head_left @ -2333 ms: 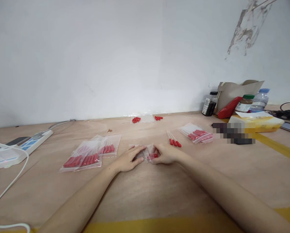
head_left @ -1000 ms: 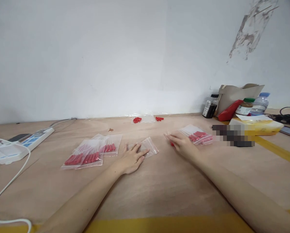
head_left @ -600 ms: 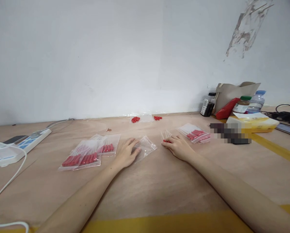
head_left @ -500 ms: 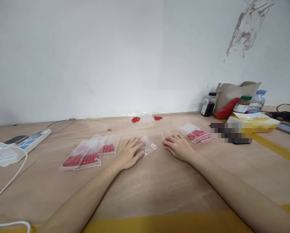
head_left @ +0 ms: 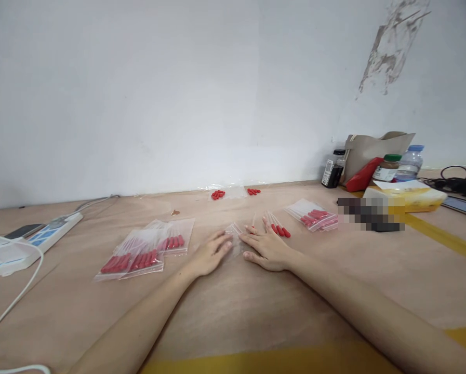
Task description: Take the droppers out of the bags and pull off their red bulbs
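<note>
My left hand (head_left: 210,254) lies flat on the wooden table (head_left: 256,306), fingers stretched, its tips pressing the edge of a small clear zip bag (head_left: 234,235). My right hand (head_left: 267,249) rests on the other side of that bag, fingers loosely extended. A thin dropper with a red bulb (head_left: 253,224) pokes out between its fingers, pointing away from me. A few loose red-bulbed droppers (head_left: 279,229) lie just right of the hand.
Filled bags of red droppers lie at left (head_left: 139,252) and right (head_left: 314,215). Red caps (head_left: 218,194) sit by the wall. A power strip (head_left: 38,236) and cable are at far left. Bottles, a bag and a yellow packet (head_left: 408,195) crowd the right.
My right hand went out to the loose droppers, then came back to the bag with one among its fingers. My left hand stayed on the bag, which slid slightly toward me.
</note>
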